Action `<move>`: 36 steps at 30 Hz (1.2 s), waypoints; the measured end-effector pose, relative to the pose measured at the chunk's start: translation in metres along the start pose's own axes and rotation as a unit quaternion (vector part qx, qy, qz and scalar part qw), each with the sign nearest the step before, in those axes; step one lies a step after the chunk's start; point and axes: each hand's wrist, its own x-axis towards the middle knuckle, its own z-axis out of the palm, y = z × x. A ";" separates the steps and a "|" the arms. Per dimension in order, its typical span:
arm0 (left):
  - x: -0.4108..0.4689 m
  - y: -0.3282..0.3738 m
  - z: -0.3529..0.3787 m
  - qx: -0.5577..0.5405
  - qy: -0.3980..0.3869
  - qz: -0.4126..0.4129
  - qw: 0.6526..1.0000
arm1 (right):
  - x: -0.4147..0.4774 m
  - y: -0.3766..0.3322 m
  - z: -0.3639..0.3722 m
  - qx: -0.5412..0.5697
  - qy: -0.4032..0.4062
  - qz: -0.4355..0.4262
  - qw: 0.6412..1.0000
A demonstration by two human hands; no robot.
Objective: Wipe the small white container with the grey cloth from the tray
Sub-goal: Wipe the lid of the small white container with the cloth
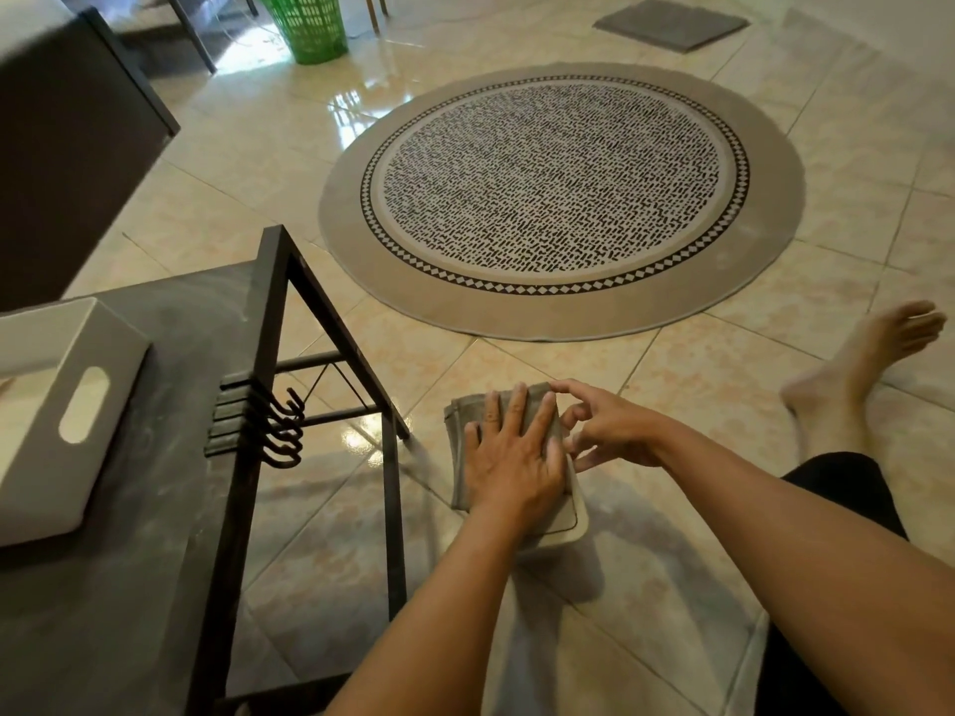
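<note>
At the far left a white tray (77, 405) with a slot handle sits on a dark marbled table (170, 509), whose black metal frame carries a row of hooks (258, 421) on its side. To the right of the frame, above the glossy tiled floor (672, 586), the left hand (509, 457) lies flat with fingers spread, pressing the folded grey cloth (465, 410) against the small white container (571, 527). Only the container's near corner and rim show beneath the cloth and palm; whether it rests on the floor or is held up cannot be told. The hand is a flat press, not a closed grasp. Just beside it, the right hand (612, 431) has its fingers loosely curled, the fingertips touching the cloth's far edge and the container's right side, apparently steadying it; how firmly it grips cannot be seen. Farther right lies a bare foot (868, 354), and beyond the hands a round patterned rug (560, 198).

The wiping appears to be under way. The likely risk is the container sliding or tipping under the downward press, since the right hand's hold looks light and the tile is slick. The folded cloth could also bunch and leave the hidden sides unwiped.
</note>
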 end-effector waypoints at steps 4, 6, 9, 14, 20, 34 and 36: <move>0.002 -0.027 0.001 -0.016 0.037 -0.026 0.999 | 0.004 0.002 -0.002 0.002 -0.012 0.002 1.000; -0.006 -0.026 0.006 -0.028 0.039 -0.027 0.999 | 0.006 0.001 -0.001 0.000 -0.013 0.004 1.000; -0.004 -0.011 0.010 -0.012 0.032 0.011 0.999 | 0.006 -0.001 0.001 -0.002 -0.015 0.005 1.000; -0.007 -0.024 0.015 -0.040 0.057 -0.058 0.996 | 0.004 0.000 0.003 -0.008 0.007 0.001 1.000; -0.064 0.010 0.031 -0.022 0.022 -0.056 0.998 | 0.003 0.000 0.005 0.010 0.010 0.008 1.000; -0.053 0.026 0.027 -0.049 0.001 -0.103 0.994 | -0.012 0.026 0.010 0.108 0.093 -0.013 0.990; -0.040 0.020 0.024 -0.048 0.011 -0.108 0.993 | -0.020 0.033 0.014 0.125 0.123 -0.016 0.984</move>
